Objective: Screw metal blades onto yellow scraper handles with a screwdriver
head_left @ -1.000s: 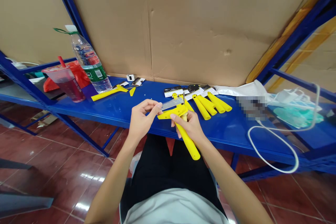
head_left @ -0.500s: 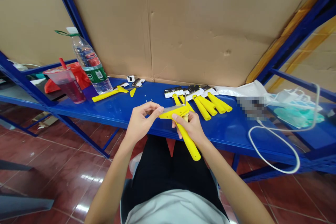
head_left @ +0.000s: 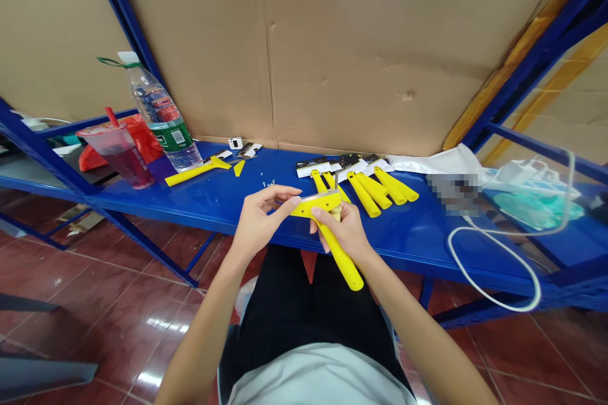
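A yellow scraper (head_left: 338, 252) is held between my hands above the bench edge, its handle slanting down to the right. My right hand (head_left: 349, 228) is closed around it below the head, thumb on top; a thin metal shaft (head_left: 337, 180) sticks up from the same hand, its lower end hidden. My left hand (head_left: 266, 218) pinches the left end of the head, where a thin pale strip (head_left: 313, 197) lies along the top edge. Beyond lie small screws (head_left: 268, 184), a small yellow piece (head_left: 239, 168) and another yellow scraper part (head_left: 192, 173).
Several yellow scrapers with printed cards (head_left: 375, 188) lie behind my right hand. A water bottle (head_left: 168, 120) and a red drink cup (head_left: 123, 155) stand left. To the right are a white cable (head_left: 494, 294) and masks (head_left: 536, 193). Cardboard (head_left: 332, 50) walls the back.
The pale strip, which stood out above the scraper head, now sits lower and closer along its edge. My left fingers have shifted slightly right; my right hand has barely moved.
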`<state>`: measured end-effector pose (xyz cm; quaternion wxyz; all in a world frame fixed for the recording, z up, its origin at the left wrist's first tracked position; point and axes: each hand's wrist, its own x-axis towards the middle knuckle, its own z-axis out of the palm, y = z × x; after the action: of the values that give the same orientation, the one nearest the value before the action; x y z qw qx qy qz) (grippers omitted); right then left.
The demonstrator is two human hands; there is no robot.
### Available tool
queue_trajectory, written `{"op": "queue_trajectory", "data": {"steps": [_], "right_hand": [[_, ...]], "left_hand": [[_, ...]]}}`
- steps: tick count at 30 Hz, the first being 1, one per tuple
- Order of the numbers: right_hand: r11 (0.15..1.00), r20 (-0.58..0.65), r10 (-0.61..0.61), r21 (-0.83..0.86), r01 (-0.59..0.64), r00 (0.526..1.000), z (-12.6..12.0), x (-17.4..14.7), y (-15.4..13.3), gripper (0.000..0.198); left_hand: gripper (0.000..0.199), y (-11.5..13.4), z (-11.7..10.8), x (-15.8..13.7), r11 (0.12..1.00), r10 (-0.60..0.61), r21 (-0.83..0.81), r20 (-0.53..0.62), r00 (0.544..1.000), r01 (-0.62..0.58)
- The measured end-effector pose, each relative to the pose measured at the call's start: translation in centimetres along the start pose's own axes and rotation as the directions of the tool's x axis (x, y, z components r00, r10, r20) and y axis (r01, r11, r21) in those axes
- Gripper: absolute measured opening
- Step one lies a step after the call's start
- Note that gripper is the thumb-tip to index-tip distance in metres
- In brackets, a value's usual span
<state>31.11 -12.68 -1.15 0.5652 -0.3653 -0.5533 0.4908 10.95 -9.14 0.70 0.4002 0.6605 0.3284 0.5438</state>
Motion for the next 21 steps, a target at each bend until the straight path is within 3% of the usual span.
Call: {"op": "queue_trajectory", "data": {"steps": [10,15,21], "right_hand": [[1.000,-0.025,-0.022,-0.010,0.022,0.999,-0.1,0.0,0.2,0.042],[0.998,-0.020,-0.032,0.045,0.033,0.999,-0.3,0.1,0.3,0.039],[0.998,-0.012,-0.025,0.054,0.026,1.000,-0.2,0.1,0.0,0.040]], "left_hand": [[0.030,0.8,-0.3,0.1,1.000,-0.030,-0.007,0.033,0.999,0.030],[0.034,1.3,-0.1,0.0,0.990,-0.077,-0.106,0.108,0.991,0.089],[0.040,1.7,0.0,-0.1,0.982,-0.098,-0.153,0.098,0.990,0.112]]}}
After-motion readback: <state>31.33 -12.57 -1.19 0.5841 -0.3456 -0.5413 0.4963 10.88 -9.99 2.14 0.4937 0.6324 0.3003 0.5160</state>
